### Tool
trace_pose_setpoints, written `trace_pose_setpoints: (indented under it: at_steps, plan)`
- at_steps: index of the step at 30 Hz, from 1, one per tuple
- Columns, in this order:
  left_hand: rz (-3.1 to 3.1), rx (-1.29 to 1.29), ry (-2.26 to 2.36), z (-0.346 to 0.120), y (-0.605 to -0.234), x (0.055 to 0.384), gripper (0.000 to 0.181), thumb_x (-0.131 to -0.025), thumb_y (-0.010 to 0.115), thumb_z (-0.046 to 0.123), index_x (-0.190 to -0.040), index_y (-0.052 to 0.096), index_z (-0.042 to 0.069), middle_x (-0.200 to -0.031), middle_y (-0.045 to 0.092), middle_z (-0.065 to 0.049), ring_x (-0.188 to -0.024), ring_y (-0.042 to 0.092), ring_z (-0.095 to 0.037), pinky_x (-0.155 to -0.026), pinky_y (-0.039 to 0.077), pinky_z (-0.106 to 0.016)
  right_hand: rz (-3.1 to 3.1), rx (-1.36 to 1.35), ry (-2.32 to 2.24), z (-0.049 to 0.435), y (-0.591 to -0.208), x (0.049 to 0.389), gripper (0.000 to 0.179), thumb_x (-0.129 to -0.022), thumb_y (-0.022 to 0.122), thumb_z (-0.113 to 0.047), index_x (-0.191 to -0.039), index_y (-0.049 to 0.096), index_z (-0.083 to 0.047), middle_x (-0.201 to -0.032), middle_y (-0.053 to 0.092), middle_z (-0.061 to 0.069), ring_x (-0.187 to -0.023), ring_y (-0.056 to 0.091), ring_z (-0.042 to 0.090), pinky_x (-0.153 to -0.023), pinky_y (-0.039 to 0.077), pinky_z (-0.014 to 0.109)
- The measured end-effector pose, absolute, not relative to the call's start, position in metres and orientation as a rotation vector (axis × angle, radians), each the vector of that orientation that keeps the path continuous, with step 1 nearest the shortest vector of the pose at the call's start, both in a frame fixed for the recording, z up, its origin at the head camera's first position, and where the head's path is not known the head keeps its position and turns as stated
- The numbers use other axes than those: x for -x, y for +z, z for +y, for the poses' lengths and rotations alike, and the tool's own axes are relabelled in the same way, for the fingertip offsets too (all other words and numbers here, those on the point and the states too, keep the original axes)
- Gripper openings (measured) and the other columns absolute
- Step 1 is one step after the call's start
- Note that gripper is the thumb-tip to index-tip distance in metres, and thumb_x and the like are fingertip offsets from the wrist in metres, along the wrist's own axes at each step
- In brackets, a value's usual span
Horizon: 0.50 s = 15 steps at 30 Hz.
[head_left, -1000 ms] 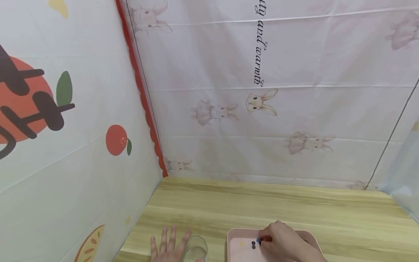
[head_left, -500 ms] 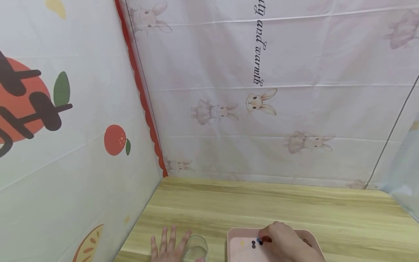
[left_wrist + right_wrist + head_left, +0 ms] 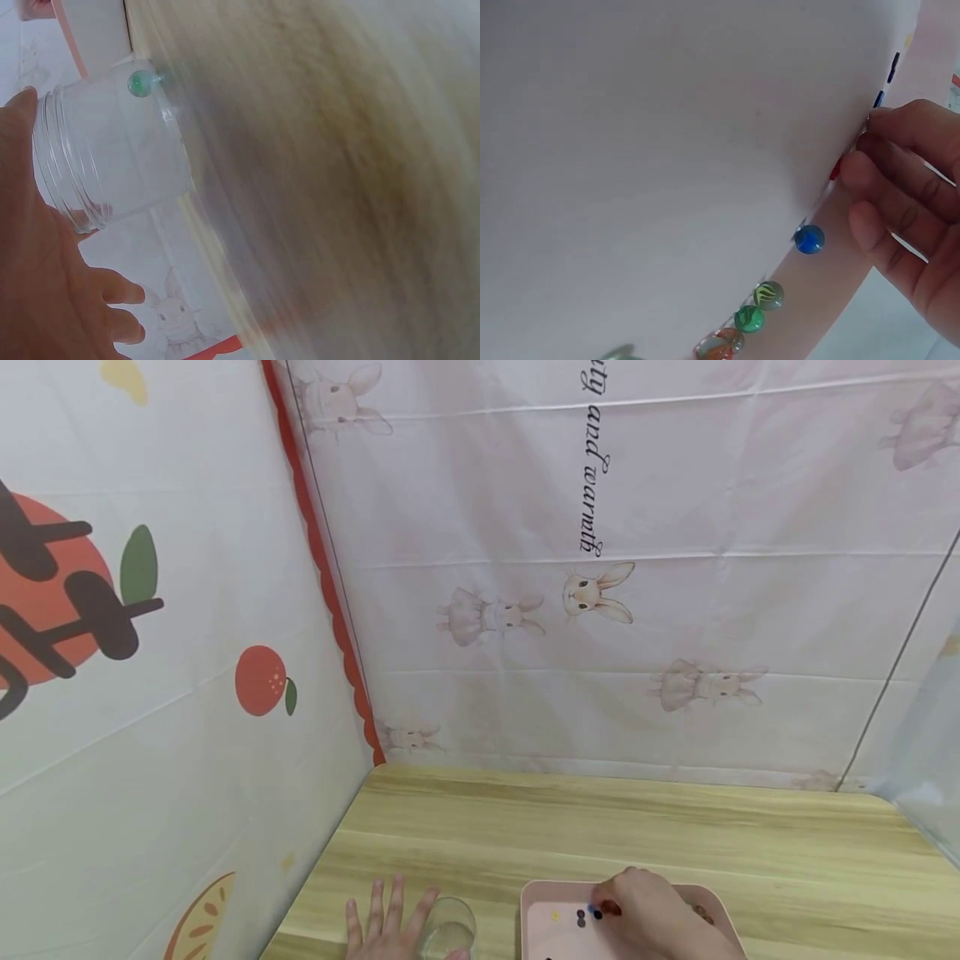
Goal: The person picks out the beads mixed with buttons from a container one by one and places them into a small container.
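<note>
My left hand holds a clear, wide-mouthed jar near its rim, thumb on one side and index finger on the other, with the remaining fingers spread on the table. A green marble shows at the jar's base in the left wrist view. In the pink tray, my right hand has its thumb and fingertips bunched down by a blue piece and a black one. I cannot tell whether they pinch one. A flat red piece sits right beside the fingers.
Two dark discs and a yellow piece lie left of the right hand. A blue marble, a green marble and several others lie along the tray's side. Printed cloth walls stand behind the wooden table.
The right hand has shifted only slightly, and the black piece by the blue one shows more fully. Brownish marbles at the tray's right show more. The left hand stays on the jar.
</note>
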<state>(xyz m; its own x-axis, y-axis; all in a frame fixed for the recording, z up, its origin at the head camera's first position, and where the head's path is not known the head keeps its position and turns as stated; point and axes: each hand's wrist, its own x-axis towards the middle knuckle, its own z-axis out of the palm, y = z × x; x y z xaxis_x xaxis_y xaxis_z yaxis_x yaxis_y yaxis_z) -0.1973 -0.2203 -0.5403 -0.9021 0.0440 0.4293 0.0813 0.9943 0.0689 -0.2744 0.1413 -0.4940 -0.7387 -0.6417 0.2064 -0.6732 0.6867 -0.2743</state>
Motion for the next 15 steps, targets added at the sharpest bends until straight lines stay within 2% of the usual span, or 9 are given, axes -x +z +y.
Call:
trace_pose_setpoints:
  at_steps: [4, 9, 15]
  plan:
    - [-2.710, 0.083, -0.126, -0.2202, -0.5394, 0.1969, 0.087, -0.073, 0.043, 0.093, -0.139, 0.055, 0.037, -0.150, 0.047, -0.020, -0.139, 0.038, -0.049, -0.113, 0.011, -0.072, -2.785, -1.061, 0.426, 0.1409, -0.4936, 0.2730, 0.037, -0.080, 0.074, 0.001, -0.061, 0.052, -0.021, -0.057, 0.029, -0.017, -0.054, 0.027, 0.000, -0.049, 0.029, 0.018]
    - [-2.745, 0.083, -0.126, -0.2200, -0.5367, 0.1968, 0.090, -0.073, 0.040, 0.094, -0.140, 0.054, 0.036, -0.151, 0.045, -0.020, -0.140, 0.036, -0.049, -0.113, 0.010, -0.073, -2.768, -1.023, 0.352, 0.1407, -0.4960, 0.2723, 0.039, -0.079, 0.077, -0.003, -0.058, 0.050, -0.022, -0.055, 0.032, -0.017, -0.053, 0.027, 0.000, -0.049, 0.028, 0.018]
    - [-2.732, 0.084, -0.127, -0.2198, -0.5370, 0.1964, 0.090, -0.072, 0.040, 0.094, -0.139, 0.055, 0.036, -0.151, 0.046, -0.020, -0.140, 0.037, -0.049, -0.114, 0.009, -0.073, -2.746, -1.034, 0.339, 0.1401, -0.4968, 0.2727, 0.040, -0.077, 0.075, 0.002, -0.058, 0.049, -0.022, -0.056, 0.031, -0.017, -0.054, 0.027, 0.001, -0.050, 0.029, 0.018]
